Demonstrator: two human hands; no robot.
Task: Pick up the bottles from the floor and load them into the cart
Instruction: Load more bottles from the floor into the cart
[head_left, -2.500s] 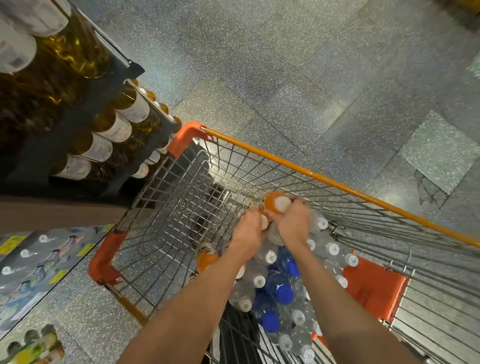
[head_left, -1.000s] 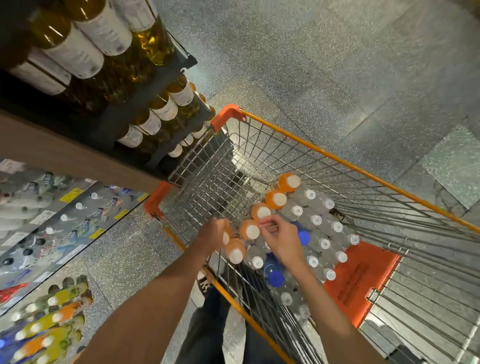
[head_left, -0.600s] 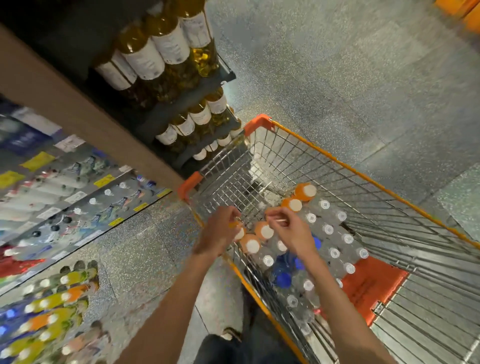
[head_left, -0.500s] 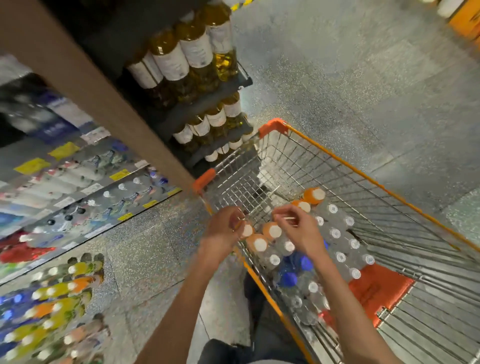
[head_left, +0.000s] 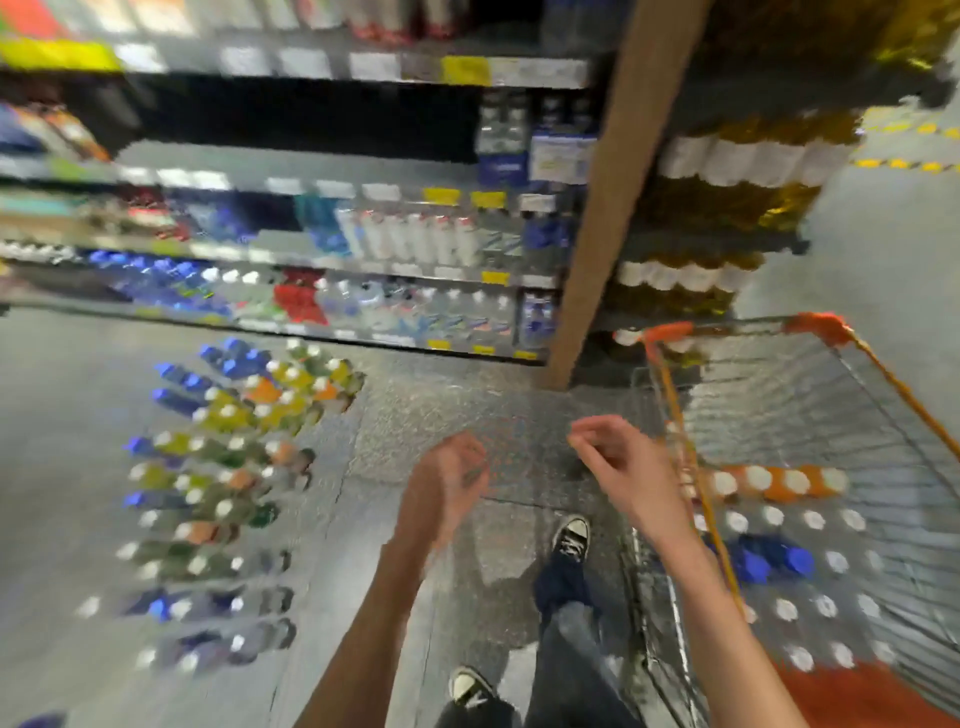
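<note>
The view is blurred by motion. Several bottles (head_left: 223, 488) stand in rows on the floor at the left, with blue, yellow, orange and clear ones among them. The wire cart (head_left: 675, 415) with orange trim stands at the right and holds several upright bottles (head_left: 779, 519), orange ones in its far row. My left hand (head_left: 447, 488) hangs over bare floor between the floor bottles and the cart, fingers loosely curled, holding nothing. My right hand (head_left: 618, 462) is just left of the cart's near rim, fingers loosely curled and empty.
Store shelves (head_left: 311, 249) packed with drinks run along the back. A brown upright post (head_left: 597, 208) separates them from racks of yellow bottles (head_left: 727, 208) behind the cart. My two shoes (head_left: 571, 535) stand on the grey floor beside the cart.
Both hands have come out of the cart and swung left over the floor. The view has turned left, bringing the floor bottles into sight. The orange bottles stay in the cart.
</note>
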